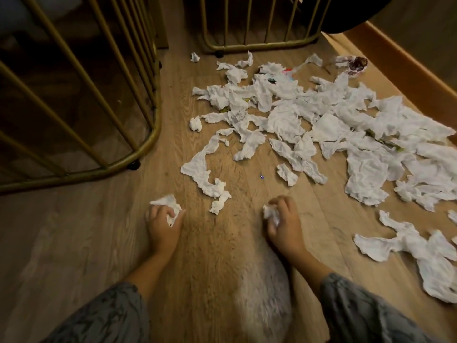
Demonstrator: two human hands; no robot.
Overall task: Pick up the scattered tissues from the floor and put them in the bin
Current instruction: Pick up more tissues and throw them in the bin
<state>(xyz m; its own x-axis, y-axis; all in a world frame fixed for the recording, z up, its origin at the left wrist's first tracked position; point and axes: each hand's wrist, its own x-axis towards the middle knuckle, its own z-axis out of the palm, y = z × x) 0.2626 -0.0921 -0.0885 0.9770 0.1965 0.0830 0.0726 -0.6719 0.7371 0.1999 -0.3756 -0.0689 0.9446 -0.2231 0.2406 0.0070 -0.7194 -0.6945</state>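
Observation:
Many crumpled white tissues [291, 115] lie strewn over the wooden floor [222, 243], thickest at the centre and right. My left hand [163, 224] grips a small wad of tissue [168, 204] just above the floor at lower centre left. My right hand [284, 221] holds another crumpled wad [270, 214], a little to the right. A long twisted tissue strip [205, 169] lies just beyond and between my hands. No bin shows in the view.
Gold metal chair frames stand at the left [81, 100] and top centre [259, 23]. An orange-brown skirting board [408, 60] runs along the right wall. A dark-stained wrapper [353, 65] lies at the far right of the pile. A pale fluffy shape [264, 293] sits between my forearms.

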